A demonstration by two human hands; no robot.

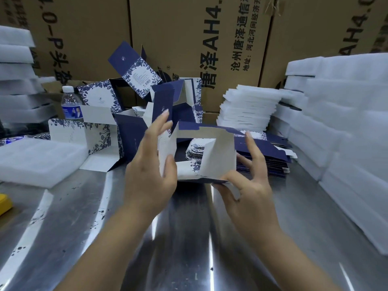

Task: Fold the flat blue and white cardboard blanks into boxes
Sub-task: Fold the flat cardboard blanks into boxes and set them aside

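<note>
A half-formed blue and white box (218, 152) is held above the steel table (84, 217), its white inside facing me and its flaps loose. My left hand (151, 177) grips its left wall, thumb inside and fingers stretched up the outside. My right hand (249, 181) pinches the lower right corner with the thumb, fingers spread along the right side. Behind the box lies a stack of flat blue blanks (266, 158). Several folded boxes (134, 97) are piled at the back centre and left.
White foam sheets are stacked at the right (346, 127), back centre-right (247, 110) and left (16, 74), with a foam pad (37, 160) on the table. A water bottle (71, 103) stands at back left. Brown cartons (210, 38) wall off the rear. A yellow object (4, 203) sits at the left edge.
</note>
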